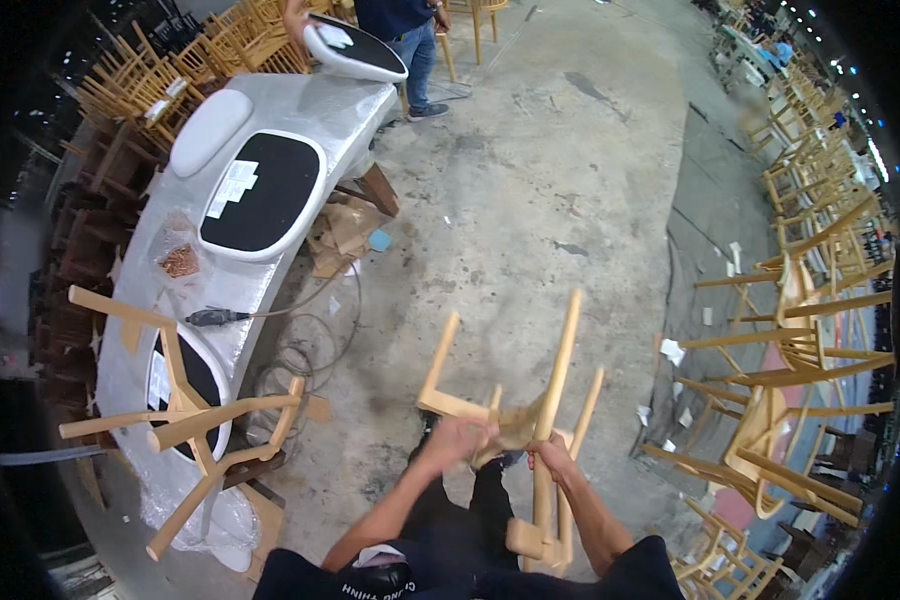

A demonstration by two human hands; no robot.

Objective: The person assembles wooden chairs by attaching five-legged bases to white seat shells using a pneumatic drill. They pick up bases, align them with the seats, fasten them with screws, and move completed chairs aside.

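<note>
A pale wooden chair frame point(560, 365) stands tilted in front of me, its legs pointing up and away. My right hand point(552, 456) is wrapped round one of its long bars. At the frame's near left corner is my left hand point(460, 440), blurred by motion; whether its fingers grip the wood cannot be made out. On the table to my left, another wooden chair frame point(210, 425) lies legs up over a white-rimmed seat pad point(222, 376) with a black underside.
The plastic-covered table point(315, 215) carries a black-bottomed seat pad point(280, 190), a white pad point(210, 132), copper-coloured screws point(180, 262) and a corded dark power tool point(217, 317). Beyond it, a person point(398, 20) handles another pad point(370, 52). Chair frames point(795, 300) line the right; cable loops point(300, 360) cross the floor.
</note>
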